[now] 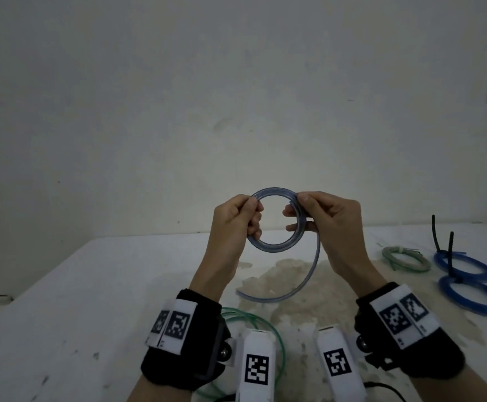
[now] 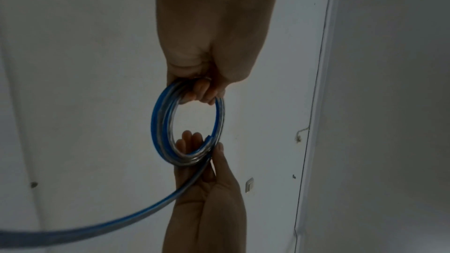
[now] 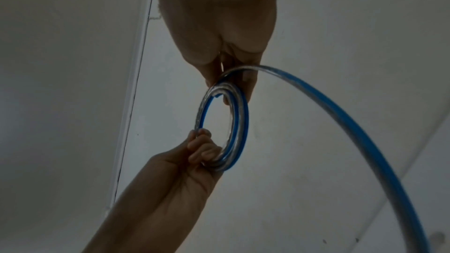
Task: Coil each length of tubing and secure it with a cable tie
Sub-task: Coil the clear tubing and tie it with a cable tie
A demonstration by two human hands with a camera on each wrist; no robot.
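A clear tube with a blue stripe is wound into a small coil [image 1: 277, 245] held up above the white table [image 1: 91, 285]. My left hand [image 1: 238, 219] grips the coil's left side with curled fingers. My right hand [image 1: 309, 210] pinches its right side between thumb and fingers. The tube's loose tail [image 1: 309, 274] curves down from the right hand toward the table. In the left wrist view the coil [image 2: 163, 122] hangs from my left hand [image 2: 202, 88]. In the right wrist view the coil [image 3: 239, 122] sits under my right hand [image 3: 233, 76], and the tail [image 3: 340, 114] arcs off right.
On the table's right lie a grey-green coil [image 1: 404, 259] and two blue coils [image 1: 465, 265] [image 1: 474, 294] bound with black cable ties whose tails stick up. Thin green tubing [image 1: 254, 320] loops near the front edge below my wrists. A bare wall stands behind.
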